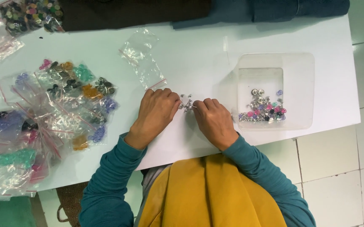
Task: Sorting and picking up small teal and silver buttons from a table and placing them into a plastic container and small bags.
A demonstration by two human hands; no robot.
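Here your left hand (156,112) and right hand (212,120) rest knuckles-up on the white table (198,54), fingers curled in; you pinch at a small cluster of silver studs (186,102) lying between your fingertips. Right of your right fingers sits a clear tub (299,84) of coloured beads (264,111). Beyond your left fingers lies an empty plastic bag (142,56).

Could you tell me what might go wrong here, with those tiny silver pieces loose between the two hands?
The small silver pieces lie loose on the white table between the left hand and the right hand; a nudge could scatter them, perhaps over the near edge onto the floor. The clear plastic tub stands near the table's right edge, so a bump from the right forearm might push it off. The heap of small clear bags could mix if it slides.
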